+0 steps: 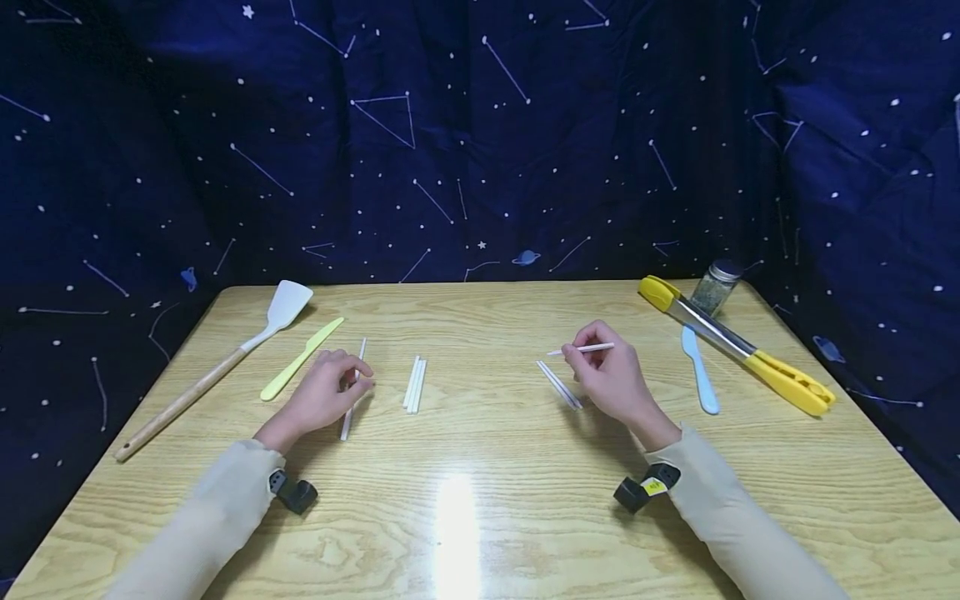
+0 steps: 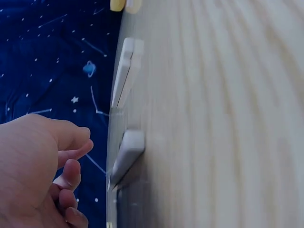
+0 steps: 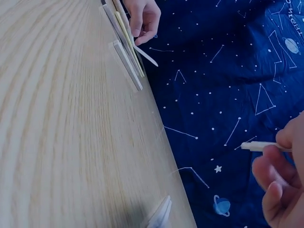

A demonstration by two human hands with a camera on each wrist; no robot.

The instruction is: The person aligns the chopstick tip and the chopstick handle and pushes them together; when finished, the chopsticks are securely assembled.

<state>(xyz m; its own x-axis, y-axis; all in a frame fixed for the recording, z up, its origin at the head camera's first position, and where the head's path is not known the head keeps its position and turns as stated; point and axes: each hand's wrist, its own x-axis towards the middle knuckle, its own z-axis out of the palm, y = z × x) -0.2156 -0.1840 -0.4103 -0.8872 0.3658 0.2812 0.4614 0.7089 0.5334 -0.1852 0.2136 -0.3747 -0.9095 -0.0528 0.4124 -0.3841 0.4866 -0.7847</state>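
Note:
In the head view, my left hand hovers over a white chopstick at the left, part of which it hides. Loosely bent fingers hold nothing in the left wrist view; the near chopstick lies on the table beside them. My right hand pinches another white chopstick between thumb and fingers, raised above the table and roughly level. Two more chopsticks lie side by side just below that hand. A further close bunch of white chopsticks rests right of my left hand.
Along the left lie a white spatula with a wooden handle and a pale yellow knife. At the right are a light blue knife, yellow-ended tongs and a glass jar. A starry dark blue cloth hangs behind the wooden table.

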